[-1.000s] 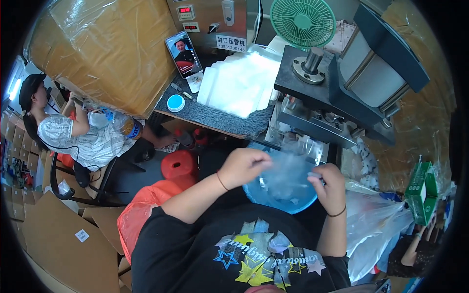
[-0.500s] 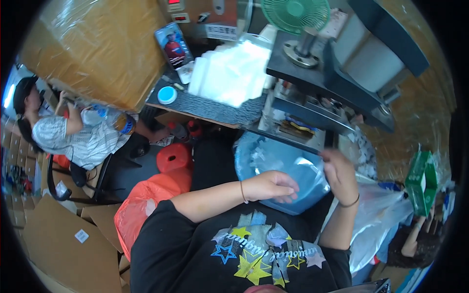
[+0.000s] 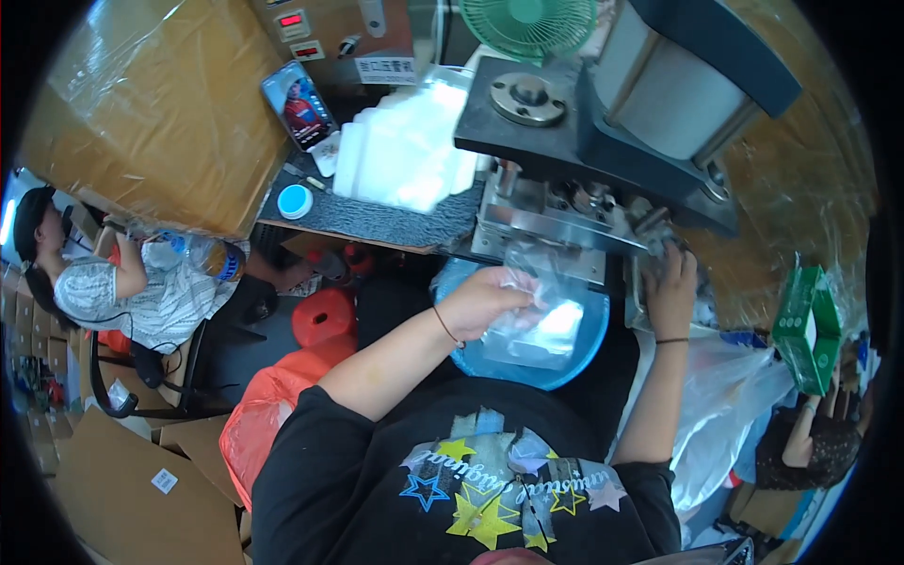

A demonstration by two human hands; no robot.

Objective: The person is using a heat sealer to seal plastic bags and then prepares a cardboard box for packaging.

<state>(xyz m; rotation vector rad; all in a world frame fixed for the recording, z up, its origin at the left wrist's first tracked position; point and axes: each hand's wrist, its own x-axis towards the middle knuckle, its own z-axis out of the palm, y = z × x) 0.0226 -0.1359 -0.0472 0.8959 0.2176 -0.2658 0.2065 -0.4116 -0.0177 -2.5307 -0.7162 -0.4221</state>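
My left hand (image 3: 490,306) is closed, pinching a clear plastic bag (image 3: 535,259) in front of the metal press (image 3: 556,226). Below that hand sits a blue basin (image 3: 603,325) with shiny clear plastic bags in it. My right hand (image 3: 669,287) reaches to the right side of the press, over a container (image 3: 636,297) of small pale pieces. Its fingers are stretched out and slightly apart; the fingertips are partly lost among the pieces.
A stack of white translucent bags (image 3: 405,151), a phone (image 3: 298,105) and a round blue-lidded tub (image 3: 295,201) lie on the bench (image 3: 377,224). A green fan (image 3: 527,24) stands behind. Red stool (image 3: 323,318) and red bag (image 3: 273,395) are left; people sit left and right.
My left hand has risen toward the press and now holds a clear plastic bag. My right hand has moved up and right to the container beside the press. The view has shifted slightly.
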